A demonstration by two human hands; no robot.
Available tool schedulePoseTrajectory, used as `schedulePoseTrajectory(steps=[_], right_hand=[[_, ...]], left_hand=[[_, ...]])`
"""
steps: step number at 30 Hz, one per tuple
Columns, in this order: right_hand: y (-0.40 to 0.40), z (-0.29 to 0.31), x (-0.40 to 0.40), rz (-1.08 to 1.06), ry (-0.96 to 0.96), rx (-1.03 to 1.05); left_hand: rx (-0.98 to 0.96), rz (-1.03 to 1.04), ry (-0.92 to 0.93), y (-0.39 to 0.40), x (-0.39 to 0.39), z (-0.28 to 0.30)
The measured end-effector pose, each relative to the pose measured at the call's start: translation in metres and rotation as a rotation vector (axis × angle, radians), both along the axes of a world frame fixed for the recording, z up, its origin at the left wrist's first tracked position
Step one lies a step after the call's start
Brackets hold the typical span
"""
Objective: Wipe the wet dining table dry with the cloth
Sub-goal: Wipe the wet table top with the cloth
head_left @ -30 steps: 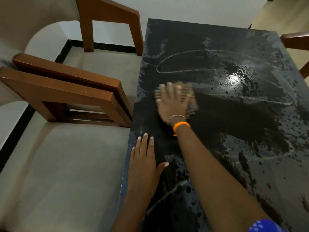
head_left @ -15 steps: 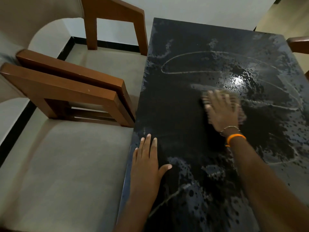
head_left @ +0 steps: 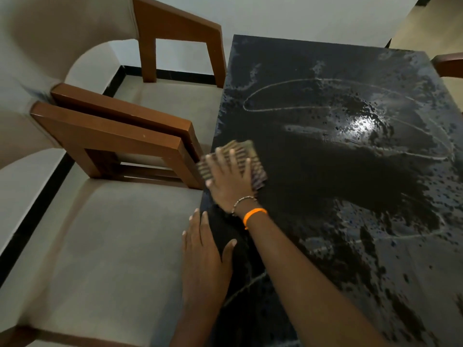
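The black dining table (head_left: 325,136) fills the right of the view, speckled with water drops and pale streaks; a darker wiped band crosses its middle. A folded striped cloth (head_left: 241,151) lies at the table's left edge. My right hand (head_left: 230,179) presses flat on top of it, fingers spread, with a bead bracelet and an orange band at the wrist. My left hand (head_left: 205,261) rests flat on the near left edge of the table, fingers apart, holding nothing.
Two cushioned chairs with brown wooden arms (head_left: 120,131) stand tight against the table's left side. Another wooden chair arm (head_left: 449,65) shows at the far right. A white wall runs behind the table's far end.
My right hand swept the cloth from the left out to the table's middle and has now come back to the left edge. My left hand has stayed put.
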State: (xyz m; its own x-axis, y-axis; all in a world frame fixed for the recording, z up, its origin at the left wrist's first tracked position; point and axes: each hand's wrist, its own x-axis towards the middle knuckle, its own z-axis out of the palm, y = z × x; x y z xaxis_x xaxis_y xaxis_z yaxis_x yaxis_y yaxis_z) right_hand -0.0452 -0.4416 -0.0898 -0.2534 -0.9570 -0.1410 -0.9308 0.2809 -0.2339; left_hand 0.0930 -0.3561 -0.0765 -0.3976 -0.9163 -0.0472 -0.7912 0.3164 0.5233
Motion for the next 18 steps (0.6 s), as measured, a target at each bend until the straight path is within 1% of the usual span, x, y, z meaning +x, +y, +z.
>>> schedulePoseTrajectory(steps=[2,3,6,9,12,15,18], right_hand=[[0.005,-0.002,0.012,0.172,0.021,0.012],[0.009,-0.003,0.010,0.207,0.034,0.007],[0.038,-0.003,-0.022,0.162,0.039,-0.024],[0.084,-0.004,-0.079,0.027,0.073,-0.019],[0.140,-0.004,-0.150,-0.159,0.104,0.008],[0.197,-0.002,-0.212,-0.390,0.109,0.002],[0.240,0.002,-0.249,-0.615,0.066,-0.015]], left_hand=[[-0.013,0.035,0.006,0.009,-0.001,0.002],[-0.021,0.034,0.006,0.013,-0.004,0.003],[-0.030,-0.052,0.020,0.028,-0.019,0.006],[-0.005,-0.185,0.008,0.040,-0.044,0.006],[0.003,-0.296,0.027,0.050,-0.074,0.006],[0.031,-0.340,0.024,0.057,-0.095,0.003],[0.073,-0.333,0.016,0.064,-0.106,-0.001]])
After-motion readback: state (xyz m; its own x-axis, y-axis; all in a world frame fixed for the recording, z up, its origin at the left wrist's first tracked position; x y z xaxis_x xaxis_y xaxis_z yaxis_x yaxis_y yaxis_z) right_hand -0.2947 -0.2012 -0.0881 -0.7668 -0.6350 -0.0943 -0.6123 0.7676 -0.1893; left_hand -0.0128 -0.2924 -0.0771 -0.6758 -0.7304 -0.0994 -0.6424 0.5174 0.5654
